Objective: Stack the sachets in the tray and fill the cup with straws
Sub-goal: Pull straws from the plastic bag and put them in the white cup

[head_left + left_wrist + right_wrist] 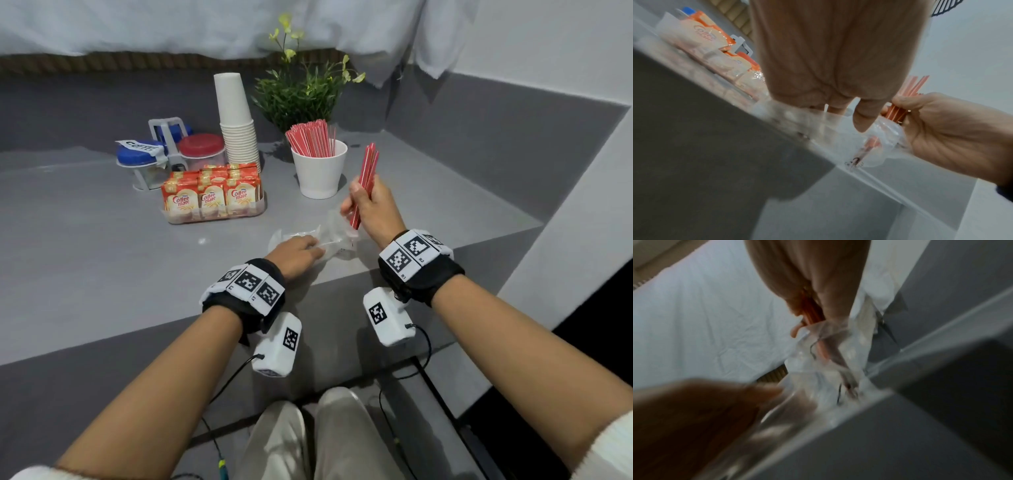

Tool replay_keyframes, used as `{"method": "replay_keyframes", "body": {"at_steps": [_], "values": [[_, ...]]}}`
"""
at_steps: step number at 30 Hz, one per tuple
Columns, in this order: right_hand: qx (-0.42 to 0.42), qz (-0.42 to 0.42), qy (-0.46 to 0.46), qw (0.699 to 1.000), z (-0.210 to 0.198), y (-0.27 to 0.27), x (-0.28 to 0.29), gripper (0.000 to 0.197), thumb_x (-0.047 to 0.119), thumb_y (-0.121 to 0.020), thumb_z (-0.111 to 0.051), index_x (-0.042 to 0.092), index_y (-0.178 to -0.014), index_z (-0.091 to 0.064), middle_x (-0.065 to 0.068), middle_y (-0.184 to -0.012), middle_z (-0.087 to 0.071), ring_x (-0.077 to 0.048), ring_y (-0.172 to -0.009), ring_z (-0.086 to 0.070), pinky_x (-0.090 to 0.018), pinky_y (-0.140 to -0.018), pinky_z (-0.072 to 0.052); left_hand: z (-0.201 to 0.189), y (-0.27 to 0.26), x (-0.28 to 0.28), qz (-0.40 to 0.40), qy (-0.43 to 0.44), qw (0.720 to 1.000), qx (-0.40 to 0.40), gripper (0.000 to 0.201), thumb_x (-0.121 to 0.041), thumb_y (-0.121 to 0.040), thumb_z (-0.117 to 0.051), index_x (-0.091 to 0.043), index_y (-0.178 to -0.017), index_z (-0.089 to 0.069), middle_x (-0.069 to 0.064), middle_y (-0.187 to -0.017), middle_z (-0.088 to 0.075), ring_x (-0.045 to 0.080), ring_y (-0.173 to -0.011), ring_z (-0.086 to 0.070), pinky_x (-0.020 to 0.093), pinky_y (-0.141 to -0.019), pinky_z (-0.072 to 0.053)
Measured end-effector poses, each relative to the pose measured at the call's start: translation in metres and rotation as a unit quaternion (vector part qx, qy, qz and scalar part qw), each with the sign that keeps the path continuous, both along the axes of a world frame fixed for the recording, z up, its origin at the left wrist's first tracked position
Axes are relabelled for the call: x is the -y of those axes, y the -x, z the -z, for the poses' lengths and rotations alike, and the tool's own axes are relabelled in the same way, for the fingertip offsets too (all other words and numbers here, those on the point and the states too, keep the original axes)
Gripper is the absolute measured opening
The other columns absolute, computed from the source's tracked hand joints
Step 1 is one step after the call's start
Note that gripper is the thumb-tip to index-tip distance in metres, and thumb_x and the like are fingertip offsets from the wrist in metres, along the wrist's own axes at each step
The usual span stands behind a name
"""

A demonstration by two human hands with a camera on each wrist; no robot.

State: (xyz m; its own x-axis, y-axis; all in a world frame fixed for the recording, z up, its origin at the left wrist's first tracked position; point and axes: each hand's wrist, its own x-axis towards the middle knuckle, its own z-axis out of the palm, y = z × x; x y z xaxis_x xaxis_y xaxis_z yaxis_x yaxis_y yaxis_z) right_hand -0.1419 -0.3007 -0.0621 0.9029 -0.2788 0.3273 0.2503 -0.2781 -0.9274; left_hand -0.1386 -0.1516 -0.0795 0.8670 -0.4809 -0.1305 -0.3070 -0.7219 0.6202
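Beside the cup, right hand fingers curl round the straws; left hand presses the bag, fingers straight.

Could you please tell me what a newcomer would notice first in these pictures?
The right hand grips a bundle of red-and-white straws, just right of the white plastic cup holding more straws. The left hand rests on a crumpled clear plastic bag on the grey table.

a grey bench ran back into a corner, with a darker grey step along its near edge. behind it a white cloth hung in folds over a brown ribbed strip. the right wall was white above a grey band, under soft, even light.
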Motion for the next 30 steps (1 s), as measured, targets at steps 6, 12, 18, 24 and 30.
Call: {"method": "replay_keyframes", "body": {"at_steps": [6, 12, 18, 24, 30], "values": [[-0.124, -0.006, -0.076, 0.989, 0.040, -0.006, -0.006, 0.027, 0.029, -0.090, -0.056, 0.021, -0.065, -0.050, 0.002, -0.062, -0.051, -0.010, -0.058, -0.052, -0.026, -0.066, -0.045, 0.003, -0.019, 0.001, 0.029, -0.055, 0.997, -0.035, 0.043, -0.025, -0.097, -0.041, -0.010, -0.137, -0.040, 0.009, -0.148, -0.033, 0.022, -0.135, -0.032, 0.027, -0.110, -0.023], [-0.151, -0.044, 0.000, 0.988, 0.035, -0.017, 0.006, 0.040, 0.022, -0.079, -0.070, 0.020, -0.057, -0.036, 0.004, -0.051, -0.036, -0.006, -0.040, -0.035, -0.015, -0.046, -0.037, -0.002, -0.025, -0.006, 0.030, -0.076, 0.995, -0.055, 0.045, -0.031, -0.098, -0.038, -0.009, -0.138, -0.040, 0.009, -0.149, -0.031, 0.023, -0.137, -0.029, 0.028, -0.111, -0.022], [-0.202, 0.039, 0.015, 0.978, 0.026, -0.034, 0.020, 0.033, 0.017, -0.086, -0.060, 0.021, -0.060, -0.039, 0.005, -0.059, -0.044, -0.011, -0.057, -0.047, -0.029, -0.067, -0.043, 0.000, -0.038, -0.020, 0.026, -0.153, 0.988, -0.025, 0.055, -0.029, -0.094, -0.048, -0.021, -0.145, -0.028, 0.007, -0.157, -0.012, 0.025, -0.144, -0.015, 0.038, -0.118, -0.017], [-0.233, 0.099, -0.112, 0.961, -0.014, -0.049, 0.021, 0.048, 0.036, -0.092, -0.050, 0.014, -0.050, -0.041, 0.001, -0.045, -0.044, -0.012, -0.039, -0.042, -0.025, -0.049, -0.038, 0.001, -0.056, -0.012, 0.033, -0.228, 0.973, -0.025, 0.064, -0.029, -0.092, -0.053, -0.028, -0.146, -0.020, 0.006, -0.158, -0.005, 0.028, -0.145, -0.006, 0.046, -0.117, -0.018], [-0.166, 0.084, -0.106, 0.977, -0.069, -0.069, 0.005, 0.045, 0.032, -0.096, -0.043, 0.017, -0.054, -0.047, 0.004, -0.055, -0.048, -0.006, -0.050, -0.046, -0.016, -0.051, -0.040, -0.002, -0.070, 0.002, 0.043, -0.261, 0.964, -0.013, 0.067, -0.032, -0.085, -0.060, -0.027, -0.141, -0.025, 0.006, -0.152, -0.015, 0.031, -0.140, -0.017, 0.046, -0.112, -0.029]]}}
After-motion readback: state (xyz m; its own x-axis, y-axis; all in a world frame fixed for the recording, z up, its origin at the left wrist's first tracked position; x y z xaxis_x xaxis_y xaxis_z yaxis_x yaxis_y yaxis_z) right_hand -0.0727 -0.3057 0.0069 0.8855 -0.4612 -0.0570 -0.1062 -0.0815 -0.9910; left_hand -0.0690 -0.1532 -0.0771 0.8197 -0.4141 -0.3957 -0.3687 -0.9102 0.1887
